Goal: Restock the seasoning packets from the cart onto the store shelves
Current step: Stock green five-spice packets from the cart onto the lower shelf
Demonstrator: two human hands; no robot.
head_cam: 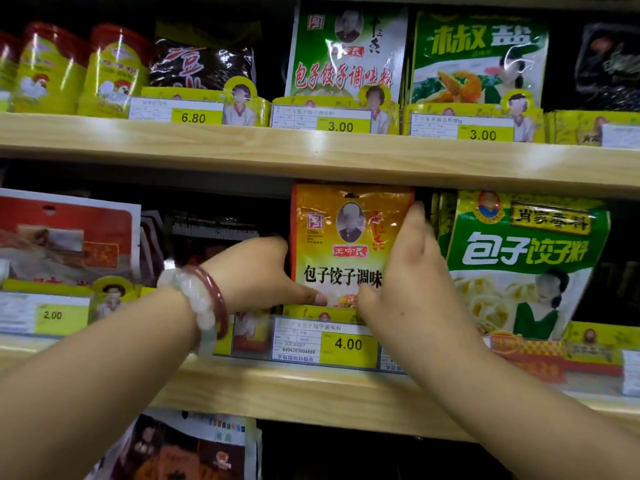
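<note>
An orange-yellow seasoning packet [346, 237] with a portrait and black lettering stands upright on the middle wooden shelf [311, 389], behind a 4.00 price tag [348, 344]. My left hand [256, 271], with two bracelets on the wrist, grips the packet's left edge, thumb across its lower front. My right hand [412, 271] holds the right edge, fingers reaching up to the top corner. The packet's lower right part is hidden by that hand. No cart is in view.
A big green dumpling-seasoning bag [526, 265] stands directly right of the packet. Red packets [65, 237] lean at the left, with a dark gap between. The upper shelf [311, 150] carries yellow canisters [52, 71] and green packets [346, 53]. More packets [194, 452] sit below.
</note>
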